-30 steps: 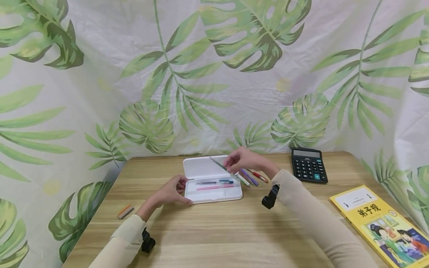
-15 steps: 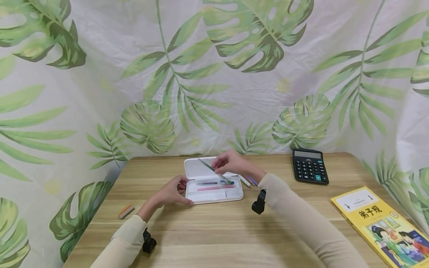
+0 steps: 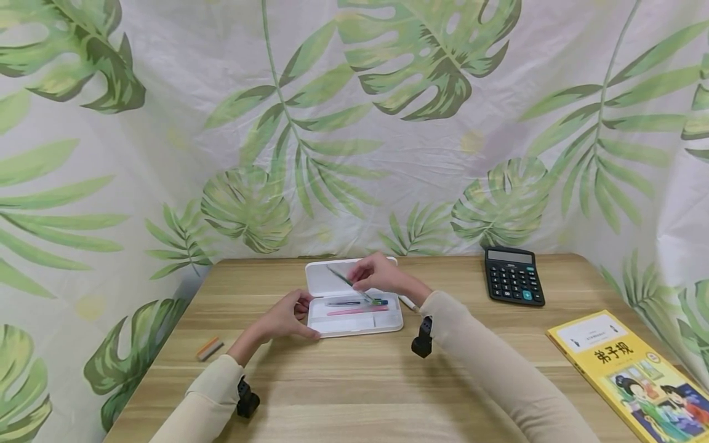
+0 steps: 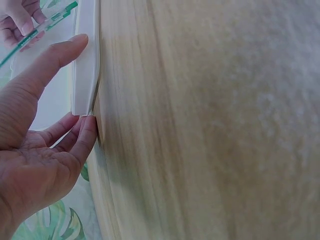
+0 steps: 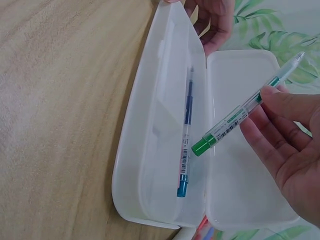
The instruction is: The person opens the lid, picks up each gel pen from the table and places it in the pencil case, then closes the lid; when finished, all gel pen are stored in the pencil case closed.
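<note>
While an orange-and-grey eraser (image 3: 207, 349) lies alone near the tabletop's left edge, the left hand (image 3: 284, 319) steadies the white pencil case (image 3: 354, 322) at its left end: the thumb lies along the front rim and the fingers, held close together, curl round the end wall. The case sits open toward the tabletop's (image 3: 354, 394) far edge, about midway across, its lid (image 3: 327, 278) laid flat behind the tray. Inside the tray lie a blue pen (image 3: 354, 302) and, nearer the front, a pink pen (image 3: 354, 311). Above the tray's right half the right hand (image 3: 376, 274) pinches a green pen (image 3: 350, 285) between thumb and fingertips, the pen slanted with its green cap low over the blue pen. Just right of the case a white pen (image 3: 408, 303) shows past the wrist. A black calculator (image 3: 513, 283) rests toward the far right corner, and a yellow book (image 3: 631, 371) lies along the right edge.
</note>
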The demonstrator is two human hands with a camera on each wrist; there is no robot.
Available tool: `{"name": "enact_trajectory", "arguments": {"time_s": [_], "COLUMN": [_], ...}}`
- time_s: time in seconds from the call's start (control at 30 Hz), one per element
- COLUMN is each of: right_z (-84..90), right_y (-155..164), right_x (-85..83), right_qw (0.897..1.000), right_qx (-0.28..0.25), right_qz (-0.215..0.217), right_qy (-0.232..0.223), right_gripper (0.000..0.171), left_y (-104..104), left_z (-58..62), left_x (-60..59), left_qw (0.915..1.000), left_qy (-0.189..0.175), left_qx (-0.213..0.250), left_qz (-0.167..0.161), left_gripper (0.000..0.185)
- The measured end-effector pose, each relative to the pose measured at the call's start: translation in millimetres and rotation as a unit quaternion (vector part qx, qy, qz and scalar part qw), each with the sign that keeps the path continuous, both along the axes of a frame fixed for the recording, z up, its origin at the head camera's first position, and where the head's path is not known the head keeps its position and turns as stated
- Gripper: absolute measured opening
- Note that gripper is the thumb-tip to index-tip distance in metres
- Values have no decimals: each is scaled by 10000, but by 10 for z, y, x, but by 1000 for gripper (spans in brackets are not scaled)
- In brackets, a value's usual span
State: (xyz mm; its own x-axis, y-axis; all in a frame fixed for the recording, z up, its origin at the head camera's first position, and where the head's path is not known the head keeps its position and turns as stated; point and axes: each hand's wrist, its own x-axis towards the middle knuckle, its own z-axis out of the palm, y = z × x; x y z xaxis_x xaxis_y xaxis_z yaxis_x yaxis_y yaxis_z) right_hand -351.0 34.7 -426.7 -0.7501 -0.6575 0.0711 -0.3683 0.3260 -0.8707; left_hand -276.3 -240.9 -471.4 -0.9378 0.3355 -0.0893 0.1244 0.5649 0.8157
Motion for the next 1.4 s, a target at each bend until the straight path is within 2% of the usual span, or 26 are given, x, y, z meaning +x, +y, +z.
{"name": "enact_trajectory", "arguments": {"time_s": [0.67,0.93,1.1,1.4], "right_z": [-102,-137,-175,-163], "right_y": [-7,-22,-29,-37], "right_x": [16,-6,-26,-27], "right_qw": [9962,9942,9933,9933], "right_qx": [393,628,630,674], "right_qz": [277,409,556,575], "right_qy": [725,767,792,746], "right_gripper": [13,13,12,13], "left_y": [-15,-5,-6,-12], "left_z": [-28,-7,-5,1], "left_x": [-20,-15,-14,-5], "left_qw": [10000,10000,10000,10000], "left_qy": [15,-8,-13,6], "left_qx": [28,-40,-46,-38], "left_qz": [17,14,16,14], "left_gripper": [79,78,77,77]}}
